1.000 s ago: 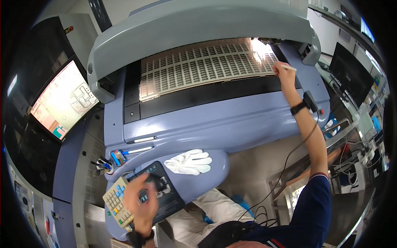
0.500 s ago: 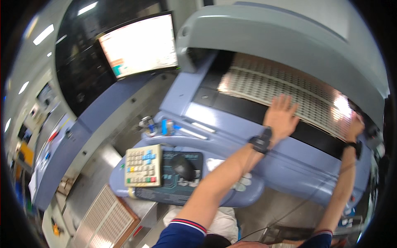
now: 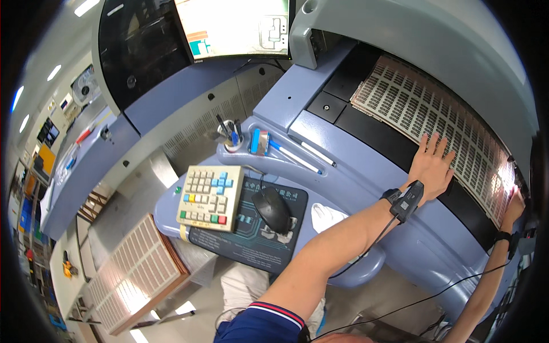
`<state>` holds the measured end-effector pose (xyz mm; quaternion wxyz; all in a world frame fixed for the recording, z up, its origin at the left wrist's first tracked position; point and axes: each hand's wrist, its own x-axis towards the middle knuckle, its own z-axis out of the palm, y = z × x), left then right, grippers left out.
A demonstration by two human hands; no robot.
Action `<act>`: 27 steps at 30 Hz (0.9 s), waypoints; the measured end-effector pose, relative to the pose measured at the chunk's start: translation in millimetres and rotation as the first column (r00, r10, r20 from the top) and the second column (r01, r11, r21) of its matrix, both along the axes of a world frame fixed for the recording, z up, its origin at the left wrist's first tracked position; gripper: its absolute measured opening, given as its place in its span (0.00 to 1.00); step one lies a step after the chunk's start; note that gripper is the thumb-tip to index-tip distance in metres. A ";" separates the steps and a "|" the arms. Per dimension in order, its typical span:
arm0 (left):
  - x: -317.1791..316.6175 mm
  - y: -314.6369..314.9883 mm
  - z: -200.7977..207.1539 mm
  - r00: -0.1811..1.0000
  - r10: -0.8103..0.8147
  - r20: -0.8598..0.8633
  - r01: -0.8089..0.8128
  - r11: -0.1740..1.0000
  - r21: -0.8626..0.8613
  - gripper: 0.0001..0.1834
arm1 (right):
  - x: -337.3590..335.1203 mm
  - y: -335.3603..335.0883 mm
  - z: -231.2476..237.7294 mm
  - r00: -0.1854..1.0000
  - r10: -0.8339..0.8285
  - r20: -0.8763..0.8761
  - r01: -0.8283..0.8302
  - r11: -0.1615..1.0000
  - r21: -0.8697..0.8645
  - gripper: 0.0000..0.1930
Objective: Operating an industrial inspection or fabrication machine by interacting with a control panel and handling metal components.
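A thin copper-coloured panel [image 3: 413, 106] with rows of small dark rectangles lies on the black bed of a grey-blue machine, partly under its curved hood. My left hand [image 3: 432, 173] lies flat with its fingers spread, the fingertips over the panel's near edge and the palm over the black strip. At the panel's right end, my right hand [image 3: 514, 207] has its fingers bent around the edge; glare and the hand itself hide part of that contact. Dark bands with small devices and a cable are on both wrists.
Nearby on the blue ledge are a beige keypad [image 3: 210, 197], a black mouse [image 3: 271, 210], a dark mat [image 3: 246, 251], a white cloth [image 3: 327, 218], pens [image 3: 295, 158] and a pen cup [image 3: 231, 137]. A monitor [image 3: 240, 28] stands behind. Similar panels [image 3: 136, 268] are stacked lower left.
My view has shifted, so the machine and panel sit farther right and the monitor higher. Both hands remain at the same parts of the panel. The monitor now shows a line pattern.
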<state>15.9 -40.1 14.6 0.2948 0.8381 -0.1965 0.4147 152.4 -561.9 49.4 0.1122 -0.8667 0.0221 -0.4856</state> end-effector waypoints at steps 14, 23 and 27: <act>-1.8 12.4 -6.2 0.999 0.050 0.018 -0.052 0.993 0.104 0.23 | 0.6 34.9 -10.7 0.999 -0.019 0.030 0.017 0.996 0.084 0.22; -1.7 5.7 -2.5 1.000 0.002 -0.006 -0.002 0.998 0.057 0.25 | 20.4 -19.0 -14.5 1.000 0.017 -0.003 -0.017 0.996 0.084 0.21; -2.7 11.6 -6.6 0.999 0.013 -0.043 -0.009 0.996 0.092 0.26 | 13.2 -6.4 -12.4 0.996 0.019 -0.085 -0.001 0.979 0.204 0.21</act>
